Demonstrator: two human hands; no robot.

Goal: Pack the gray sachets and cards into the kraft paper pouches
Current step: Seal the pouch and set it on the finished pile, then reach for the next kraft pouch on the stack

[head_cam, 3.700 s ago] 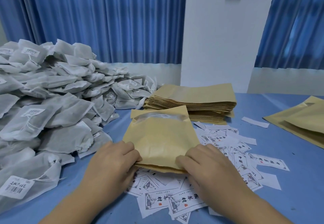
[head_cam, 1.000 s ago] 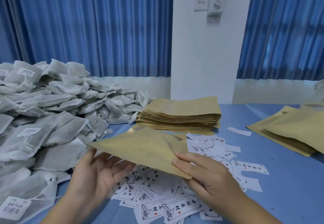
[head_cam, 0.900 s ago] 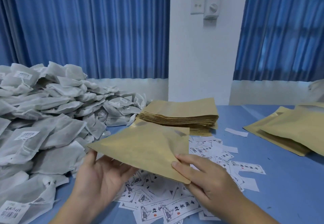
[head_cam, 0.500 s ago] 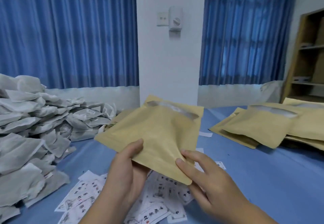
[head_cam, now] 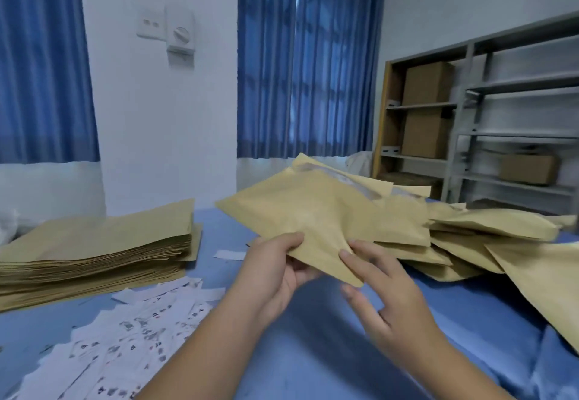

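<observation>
Kraft paper pouches (head_cam: 94, 249) lie in a flat stack at the left edge, on the blue table (head_cam: 313, 352). Printed cards (head_cam: 125, 346) are scattered just in front of them at lower left. At centre the left hand (head_cam: 275, 277) grips one held pouch (head_cam: 313, 218) above the table, thumb on top and fingers curled beneath. The right hand (head_cam: 385, 299) is spread, its fingers nearly straight, and the thumb tip seemingly touches that pouch's near edge. A loose pile of pouches (head_cam: 501, 236) fills the right side.

Print on cards (head_cam: 125, 346) unreadable; pouch stack (head_cam: 94, 243) cut by left edge.
</observation>
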